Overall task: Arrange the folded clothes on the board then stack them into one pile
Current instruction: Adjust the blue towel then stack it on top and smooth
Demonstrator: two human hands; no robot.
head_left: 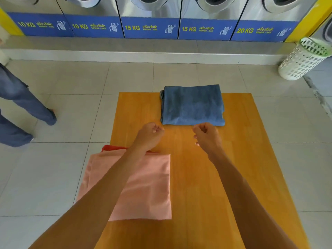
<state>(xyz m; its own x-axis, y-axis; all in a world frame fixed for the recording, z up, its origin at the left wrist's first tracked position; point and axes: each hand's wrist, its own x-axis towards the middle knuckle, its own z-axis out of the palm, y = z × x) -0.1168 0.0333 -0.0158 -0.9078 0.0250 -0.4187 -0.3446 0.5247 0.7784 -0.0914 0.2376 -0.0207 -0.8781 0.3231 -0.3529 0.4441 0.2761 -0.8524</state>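
A folded blue cloth [192,105] lies at the far end of the orange wooden board [206,177], its far edge hanging past the board. A folded pink cloth [147,187] lies on the board's near left side, overhanging the left edge, with a red cloth [109,147] peeking out beneath it. My left hand [150,134] and my right hand [208,135] hover just short of the blue cloth's near edge, fingers curled in with nothing in them. My left forearm crosses over the pink cloth.
A row of washing machines [149,18] lines the far wall behind a low step. A white laundry basket [303,60] stands at the far right. Another person's legs in blue jeans [19,105] are on the tiled floor at the left.
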